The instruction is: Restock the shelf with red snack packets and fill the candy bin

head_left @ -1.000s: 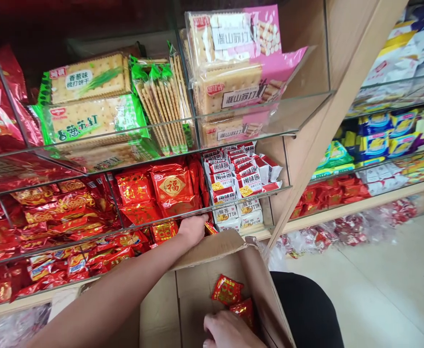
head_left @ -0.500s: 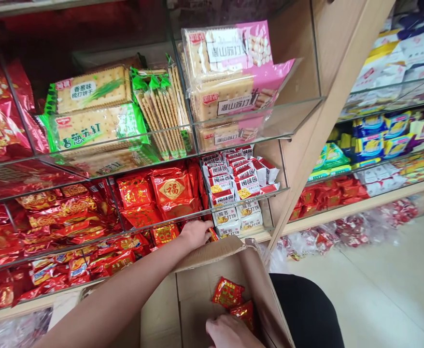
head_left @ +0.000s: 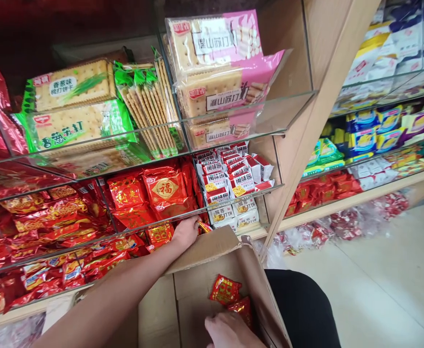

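While I watch through the head view, pale tiled floor (head_left: pixel 378 275) spreads along the right, past a black-clad knee (head_left: pixel 301 309), and a stocked shelf unit (head_left: pixel 27 309) fills the left and centre. At its right end slants a wooden upright (head_left: pixel 328 89). Below the shelves I see a cardboard box (head_left: pixel 193 309), its raised flap (head_left: pixel 206 249) standing close to the lower shelf. Over that flap reaches the left hand (head_left: pixel 186 233); a red packet (head_left: pixel 204 226) pokes out by its fingers, which are mostly hidden, so I cannot tell whether they grip it. Inside the box the right hand (head_left: pixel 230 331) curls beside 2 loose red packets (head_left: pixel 225 289) near the right wall; I cannot tell its grip either. My tightest spot is between flap and shelf edge; the widest room lies floor-side.
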A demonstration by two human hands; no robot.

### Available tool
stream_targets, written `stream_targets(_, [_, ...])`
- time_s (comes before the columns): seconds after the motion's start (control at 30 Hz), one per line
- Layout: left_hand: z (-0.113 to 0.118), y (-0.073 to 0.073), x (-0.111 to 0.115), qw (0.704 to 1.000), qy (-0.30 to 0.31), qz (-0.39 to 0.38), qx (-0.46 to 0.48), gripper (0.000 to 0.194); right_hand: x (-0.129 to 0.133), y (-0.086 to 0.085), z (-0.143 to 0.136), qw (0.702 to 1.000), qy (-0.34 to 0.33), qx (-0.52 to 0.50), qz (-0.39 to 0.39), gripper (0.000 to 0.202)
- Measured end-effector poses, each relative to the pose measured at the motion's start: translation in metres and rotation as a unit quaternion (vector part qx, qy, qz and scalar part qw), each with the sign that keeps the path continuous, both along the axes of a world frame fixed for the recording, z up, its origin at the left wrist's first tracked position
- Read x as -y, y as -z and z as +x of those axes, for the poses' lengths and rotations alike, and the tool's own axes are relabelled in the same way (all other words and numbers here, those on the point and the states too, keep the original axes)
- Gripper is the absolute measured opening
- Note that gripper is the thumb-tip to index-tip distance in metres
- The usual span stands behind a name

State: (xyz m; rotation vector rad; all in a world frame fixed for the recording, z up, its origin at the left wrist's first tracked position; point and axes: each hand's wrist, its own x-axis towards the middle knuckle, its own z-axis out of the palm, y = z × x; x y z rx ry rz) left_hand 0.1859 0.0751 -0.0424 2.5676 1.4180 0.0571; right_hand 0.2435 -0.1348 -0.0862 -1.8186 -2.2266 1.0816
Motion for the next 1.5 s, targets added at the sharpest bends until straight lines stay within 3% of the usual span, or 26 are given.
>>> stream_targets(0.1, [0.000, -0.001, -0.002, 1.000, -0.002, -0.006, -0.003, 0.028, -0.001, 0.008, -0.004, 1.000, -0.005, 0.013, 0.018, 0.024])
stream_targets(0.17, [0.000, -0.002, -0.003, 1.000, 0.006, -0.017, -0.009, 0.028, -0.001, 0.003, -0.006, 0.998, -0.033, 0.003, 0.057, 0.019])
stream_targets(0.23, [-0.002, -0.005, -0.003, 0.999, 0.023, -0.036, -0.010, 0.028, -0.004, -0.016, -0.003, 0.989, -0.073, -0.031, 0.128, 0.016])
stream_targets(0.3, [-0.006, -0.011, 0.000, 0.998, 0.042, -0.052, -0.006, 0.030, -0.010, -0.044, 0.007, 0.970, -0.067, -0.054, 0.229, 0.018])
stream_targets(0.37, [-0.016, -0.020, 0.007, 0.997, 0.053, -0.062, 0.003, 0.033, -0.021, -0.070, 0.023, 0.946, 0.012, -0.020, 0.324, 0.021])
stream_targets(0.43, [-0.031, -0.030, 0.015, 0.996, 0.057, -0.069, 0.009, 0.037, -0.035, -0.085, 0.039, 0.930, 0.082, 0.050, 0.355, 0.031])
stream_targets(0.57, [-0.069, -0.041, 0.038, 0.993, 0.077, -0.091, 0.024, 0.038, -0.055, -0.085, 0.056, 0.946, 0.062, 0.163, 0.273, 0.023])
stream_targets(0.73, [-0.098, -0.032, 0.066, 0.990, 0.116, -0.053, 0.057, 0.041, -0.062, -0.090, 0.061, 0.962, 0.006, 0.172, 0.211, 0.044])
stream_targets(0.9, [-0.099, -0.030, 0.078, 0.993, 0.107, -0.007, 0.054, 0.044, -0.110, -0.092, 0.063, 0.977, 0.032, 0.180, 0.106, 0.026])
stream_targets(1.07, [-0.102, -0.033, 0.084, 0.991, 0.115, 0.014, 0.067, 0.045, -0.152, -0.066, 0.039, 0.969, 0.060, 0.235, 0.049, 0.030])
stream_targets(1.23, [-0.103, -0.023, 0.080, 0.990, 0.108, -0.042, 0.084, 0.042, -0.162, -0.050, 0.020, 0.960, 0.093, 0.260, 0.037, 0.030])
stream_targets(1.5, [-0.104, -0.014, 0.076, 0.988, 0.083, -0.068, 0.108, 0.044, -0.171, -0.061, 0.025, 0.963, 0.129, 0.233, -0.036, 0.026])
